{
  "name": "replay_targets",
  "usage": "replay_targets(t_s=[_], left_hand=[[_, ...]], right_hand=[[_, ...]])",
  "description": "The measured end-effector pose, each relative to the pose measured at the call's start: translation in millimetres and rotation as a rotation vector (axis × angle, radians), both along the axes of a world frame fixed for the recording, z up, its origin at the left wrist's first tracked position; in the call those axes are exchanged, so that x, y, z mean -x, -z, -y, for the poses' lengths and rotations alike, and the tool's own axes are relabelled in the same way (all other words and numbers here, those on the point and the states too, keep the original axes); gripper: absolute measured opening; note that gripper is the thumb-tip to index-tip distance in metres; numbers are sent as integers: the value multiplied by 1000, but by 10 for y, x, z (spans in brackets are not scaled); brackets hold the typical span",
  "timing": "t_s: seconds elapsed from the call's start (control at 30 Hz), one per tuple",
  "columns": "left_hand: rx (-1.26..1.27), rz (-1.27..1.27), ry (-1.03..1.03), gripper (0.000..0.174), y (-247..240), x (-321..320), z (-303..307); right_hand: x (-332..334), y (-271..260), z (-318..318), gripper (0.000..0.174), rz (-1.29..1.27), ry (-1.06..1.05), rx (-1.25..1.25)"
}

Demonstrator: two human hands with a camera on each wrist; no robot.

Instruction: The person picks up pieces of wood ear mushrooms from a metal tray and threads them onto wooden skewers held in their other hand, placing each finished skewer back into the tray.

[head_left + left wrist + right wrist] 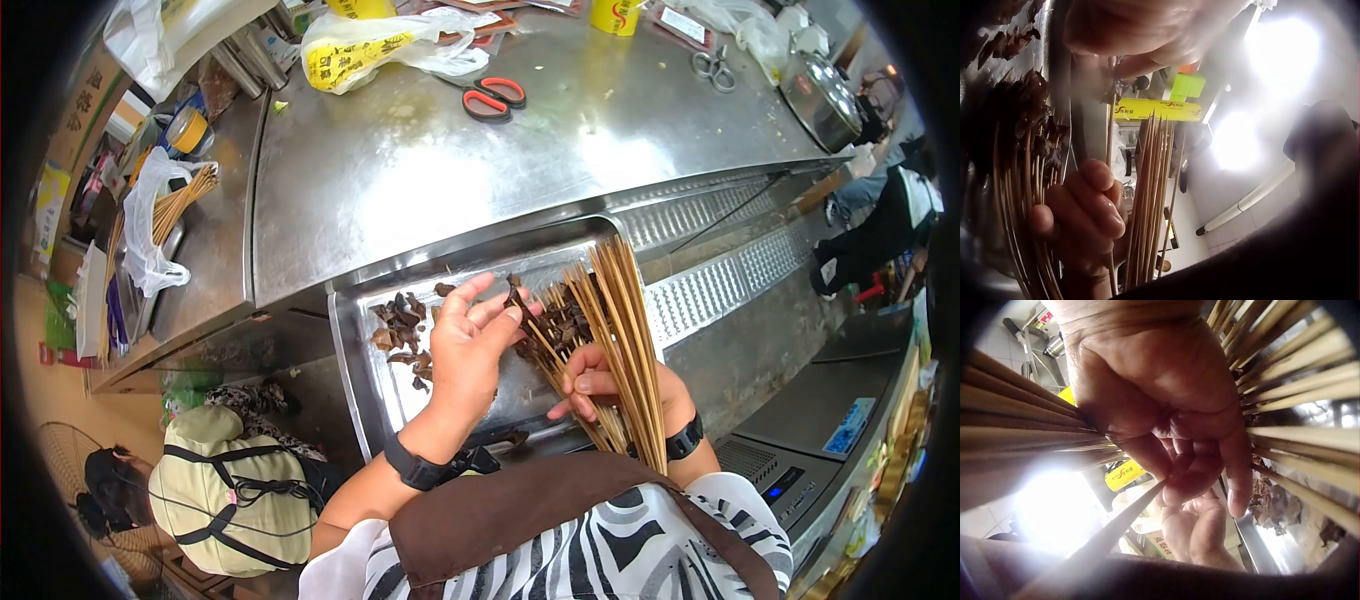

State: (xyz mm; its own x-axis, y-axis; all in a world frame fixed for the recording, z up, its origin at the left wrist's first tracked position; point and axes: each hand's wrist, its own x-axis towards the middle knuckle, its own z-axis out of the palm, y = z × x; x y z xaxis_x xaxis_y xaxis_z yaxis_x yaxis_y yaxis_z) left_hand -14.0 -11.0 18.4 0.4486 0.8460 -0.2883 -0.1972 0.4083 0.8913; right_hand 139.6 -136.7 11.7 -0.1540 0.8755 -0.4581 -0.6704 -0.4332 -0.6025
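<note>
Over a metal tray (350, 375), my left hand (465, 355) pinches a dark, wrinkled piece (515, 292) at the upper end of a thin wooden skewer (1110, 137). My right hand (597, 383) grips that skewer lower down, between thumb and curled fingers in the right wrist view. A thick bundle of bare skewers (630, 345) rises beside the right hand, points up; how it is held there is hidden. On the hand's other side, several skewers carry clustered dark pieces (1025, 109) at their upper ends. Loose dark pieces (402, 322) lie in the tray's left part.
Beyond the tray is a steel table (400, 170) with red-handled scissors (492, 100), a yellow-and-white bag (360, 55), metal scissors (713, 70) and a lidded pot (822, 100). More skewers (180, 207) stand in a bag at left. A person with a beige backpack (235, 490) is at lower left.
</note>
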Motion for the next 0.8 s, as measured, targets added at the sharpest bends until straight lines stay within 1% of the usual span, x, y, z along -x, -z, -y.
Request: replay_targets(t_s=[0.13,0.3,0.43,0.5,0.63,0.7,0.73,0.8], left_hand=[[51,51,11,28,44,20,-56],[105,99,30,23,86,34,-78],[94,121,33,20,111,41,-78],[16,72,58,20,133,42,-74],[8,103,68,18,143,44,-69],[-41,16,53,14,80,35,-47],[-40,15,53,14,89,29,-34],[-195,46,44,12,127,23,-1]], right_hand=[[7,-33,-5,15,10,0,-1],[1,-40,-8,15,12,-9,5],[-1,-13,-7,15,12,-11,2],[0,-9,-7,15,13,-13,2],[4,-16,-7,16,16,-6,-6],[1,-15,-10,16,11,-7,-5],[-2,-11,-10,16,14,-11,-10],[-6,3,-10,16,16,-15,-13]])
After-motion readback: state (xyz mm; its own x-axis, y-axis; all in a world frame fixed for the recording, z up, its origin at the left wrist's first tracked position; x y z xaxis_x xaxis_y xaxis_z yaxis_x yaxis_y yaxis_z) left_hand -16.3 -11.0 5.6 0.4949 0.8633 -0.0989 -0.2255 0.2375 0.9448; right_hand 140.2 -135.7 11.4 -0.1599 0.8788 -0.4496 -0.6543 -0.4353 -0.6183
